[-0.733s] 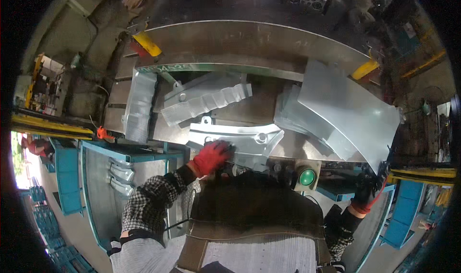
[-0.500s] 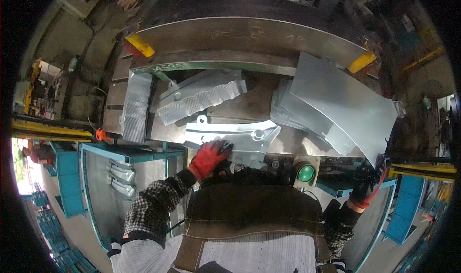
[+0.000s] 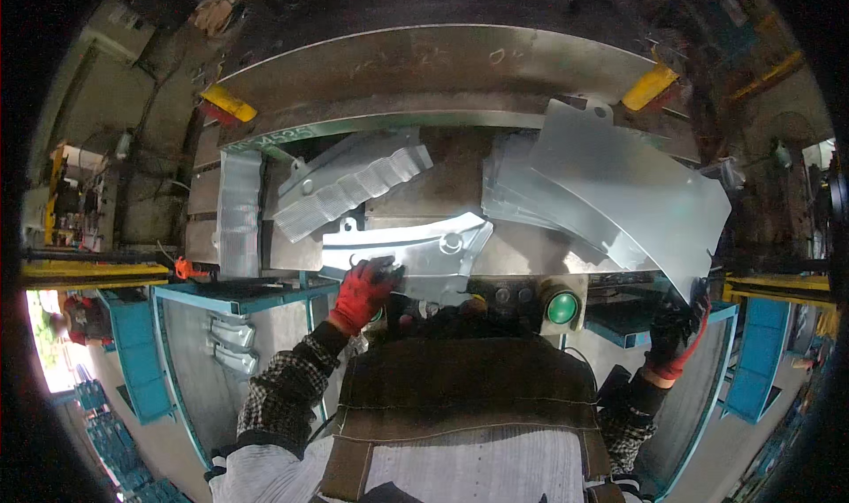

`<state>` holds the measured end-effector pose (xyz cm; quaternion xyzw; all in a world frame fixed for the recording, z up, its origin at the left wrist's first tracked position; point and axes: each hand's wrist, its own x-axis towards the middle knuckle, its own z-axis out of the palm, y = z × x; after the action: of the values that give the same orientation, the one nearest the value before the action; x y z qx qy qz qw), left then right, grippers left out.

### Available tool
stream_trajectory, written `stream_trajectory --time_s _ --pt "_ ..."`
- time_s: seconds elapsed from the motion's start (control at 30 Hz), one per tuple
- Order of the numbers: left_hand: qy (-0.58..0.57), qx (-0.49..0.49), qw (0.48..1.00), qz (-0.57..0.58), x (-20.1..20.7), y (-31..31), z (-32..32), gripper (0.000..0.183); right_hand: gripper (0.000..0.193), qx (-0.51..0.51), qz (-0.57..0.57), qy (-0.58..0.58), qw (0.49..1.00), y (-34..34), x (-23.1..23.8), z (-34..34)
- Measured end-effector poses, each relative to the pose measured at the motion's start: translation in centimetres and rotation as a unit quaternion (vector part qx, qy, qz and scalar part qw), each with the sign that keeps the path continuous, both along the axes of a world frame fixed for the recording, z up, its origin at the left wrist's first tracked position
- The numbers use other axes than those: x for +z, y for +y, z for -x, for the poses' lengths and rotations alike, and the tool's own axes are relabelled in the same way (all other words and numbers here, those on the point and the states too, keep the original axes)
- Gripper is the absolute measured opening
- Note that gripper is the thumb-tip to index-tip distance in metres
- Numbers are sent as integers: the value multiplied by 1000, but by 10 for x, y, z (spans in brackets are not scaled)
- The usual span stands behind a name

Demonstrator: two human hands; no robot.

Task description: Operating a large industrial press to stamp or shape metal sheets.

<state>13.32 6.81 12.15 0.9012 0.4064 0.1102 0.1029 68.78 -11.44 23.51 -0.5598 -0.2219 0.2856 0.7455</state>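
My left hand [image 3: 364,292], in a red glove with dark fingertips, grips the near left edge of a shiny stamped metal panel [image 3: 420,246]. That panel has a tab with a hole and a round raised dimple, and lies at the front of the metal work table [image 3: 398,204]. On the right, my right hand [image 3: 677,337], in a black and red glove, closes on the near corner of a large flat sheet-metal blank [image 3: 632,184]. This blank overlaps a stack of similar blanks [image 3: 513,184]. The thumb of my left hand is hidden.
Two ribbed metal pieces [image 3: 354,193] [image 3: 239,211] lie at the left of the table. A green button [image 3: 562,307] stands at the front edge. Behind rises a heavy steel beam [image 3: 442,65] with yellow blocks [image 3: 650,87] at its ends. Blue racks [image 3: 234,301] flank me; stamped parts [image 3: 233,345] hang lower left.
The view has shifted slightly, so the table appears farther left. The top blank has slid a little to the right over the stack with my right hand. My left hand stays on the panel.
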Motion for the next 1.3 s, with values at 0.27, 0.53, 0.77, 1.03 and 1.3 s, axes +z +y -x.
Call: stream_trajectory --time_s 0.27,0.53,0.77,1.03,1.3 --pt "-9 0 1000 3 11 -3 -1 56 53 -2 97 -389 916 22 2 23" --pt "36 55 996 61 20 -7 -13 75 57 7 76 -203 976 33 -10 29" --pt "53 37 998 25 22 -9 -2 72 61 50 7 -219 975 37 -7 22" --pt "18 -13 1000 20 86 -3 12 74 60 54 -5 -211 976 56 16 13" --pt "-141 16 932 -333 346 90 -8 81 47 198 -151 -75 966 190 162 119"
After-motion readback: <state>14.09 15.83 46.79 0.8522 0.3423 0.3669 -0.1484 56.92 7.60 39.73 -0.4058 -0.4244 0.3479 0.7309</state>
